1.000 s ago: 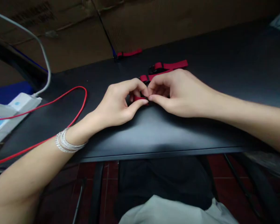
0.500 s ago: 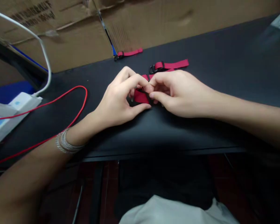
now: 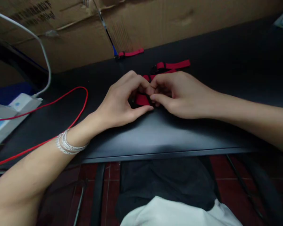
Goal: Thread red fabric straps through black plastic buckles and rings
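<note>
My left hand (image 3: 120, 100) and my right hand (image 3: 179, 95) meet at the middle of the black table, fingertips nearly touching. Between them, both pinch a folded piece of red webbing strap (image 3: 142, 100), and my fingers hide much of it. Its far part, a red strap with a black plastic buckle (image 3: 172, 65), lies just beyond my right fingers. A shorter red strap with a black fitting (image 3: 130, 53) lies at the table's far edge. A silver chain bracelet (image 3: 67, 143) circles my left wrist.
A red cable (image 3: 83, 94) loops on the table's left side, near a white power strip (image 3: 21, 106) with a grey cable (image 3: 43, 53). Cardboard (image 3: 155, 22) stands behind the table. The table's front edge (image 3: 165, 153) runs below my hands, above a red tiled floor.
My hands have closed in around the red strap, so more of its folded part shows between them. My left fingers sit higher than a second ago. The far straps stay put.
</note>
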### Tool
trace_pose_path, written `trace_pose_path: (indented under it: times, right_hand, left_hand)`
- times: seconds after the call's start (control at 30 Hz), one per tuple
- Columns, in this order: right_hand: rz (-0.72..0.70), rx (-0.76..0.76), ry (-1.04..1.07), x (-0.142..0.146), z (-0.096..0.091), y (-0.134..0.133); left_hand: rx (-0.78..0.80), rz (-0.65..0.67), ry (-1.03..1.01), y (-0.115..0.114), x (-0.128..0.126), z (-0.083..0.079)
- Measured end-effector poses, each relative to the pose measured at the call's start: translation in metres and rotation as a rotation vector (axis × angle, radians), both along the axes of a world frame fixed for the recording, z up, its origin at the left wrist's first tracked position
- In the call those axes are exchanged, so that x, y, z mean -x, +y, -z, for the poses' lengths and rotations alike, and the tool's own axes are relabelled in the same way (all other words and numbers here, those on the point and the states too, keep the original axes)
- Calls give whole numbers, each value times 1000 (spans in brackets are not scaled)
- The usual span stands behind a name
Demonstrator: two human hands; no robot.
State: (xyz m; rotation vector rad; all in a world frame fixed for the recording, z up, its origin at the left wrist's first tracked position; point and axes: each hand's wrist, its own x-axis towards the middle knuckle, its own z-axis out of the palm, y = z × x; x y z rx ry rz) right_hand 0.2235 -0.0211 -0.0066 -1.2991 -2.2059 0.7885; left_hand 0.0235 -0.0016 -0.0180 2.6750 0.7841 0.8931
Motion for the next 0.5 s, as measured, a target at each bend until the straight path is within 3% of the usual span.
trace_pose_path:
  times: [0.17, 0.5]
  right_hand:
    - [-28, -1, 57, 0, 2, 0]
    - [-24, -9, 34, 0, -1, -1]
  left_hand:
    - [-18, 53, -27, -1, 0, -1]
    - [-19, 24, -10, -3, -2, -1]
